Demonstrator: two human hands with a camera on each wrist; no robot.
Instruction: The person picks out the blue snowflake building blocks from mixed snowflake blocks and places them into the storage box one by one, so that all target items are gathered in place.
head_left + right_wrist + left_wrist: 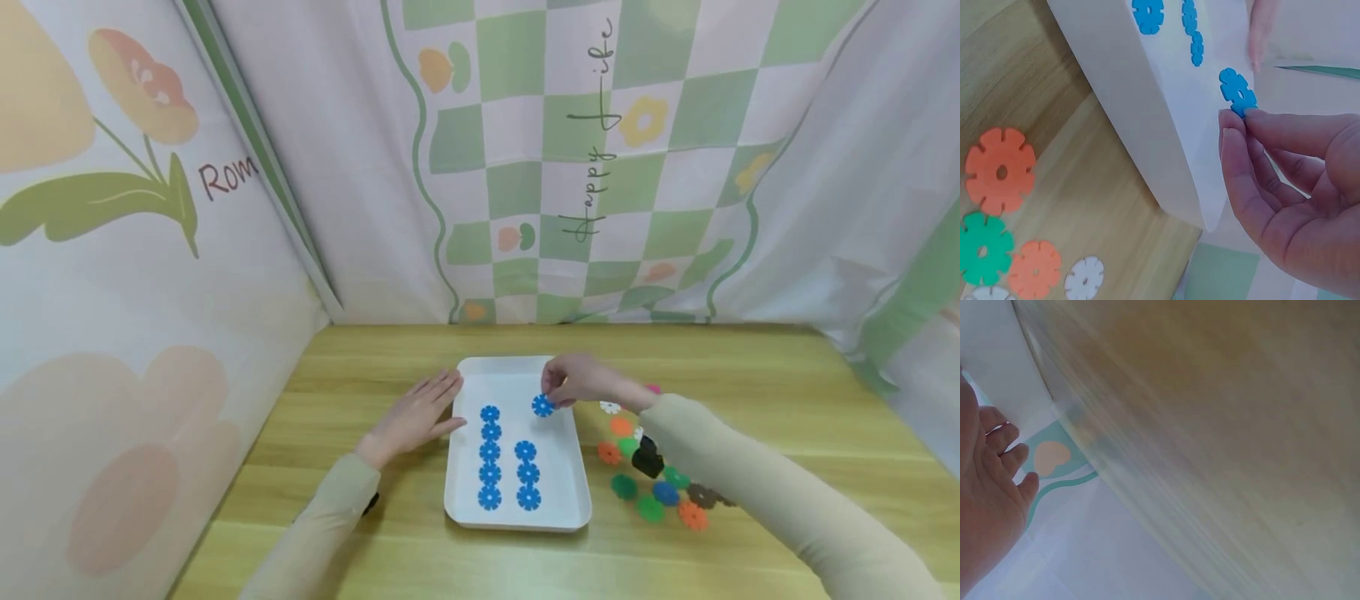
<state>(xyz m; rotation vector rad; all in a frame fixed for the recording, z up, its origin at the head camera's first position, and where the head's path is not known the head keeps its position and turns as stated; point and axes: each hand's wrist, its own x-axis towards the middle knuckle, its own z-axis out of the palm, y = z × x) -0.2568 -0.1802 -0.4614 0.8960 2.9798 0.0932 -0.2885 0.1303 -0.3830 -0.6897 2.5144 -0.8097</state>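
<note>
A blue snowflake disc (1236, 87) is pinched between the thumb and fingers of my right hand (581, 379), over the far right part of a white tray (517, 518). Inside the tray, several blue discs (490, 452) form a left column. To the right of that stands a shorter column of 3 blue discs (528, 473). My left hand (420, 417) rests at the tray's left rim with its fingers straight, holding nothing. In the left wrist view the palm (991, 494) and loosely bent fingers show at the left edge.
Right of the tray lie loose discs in several colours, among them an orange disc (1000, 170), a green disc (985, 249) and a white disc (1084, 278). Part of this pile is hidden by the right sleeve (750, 475). A printed curtain (510, 183) hangs behind the wooden table (375, 350).
</note>
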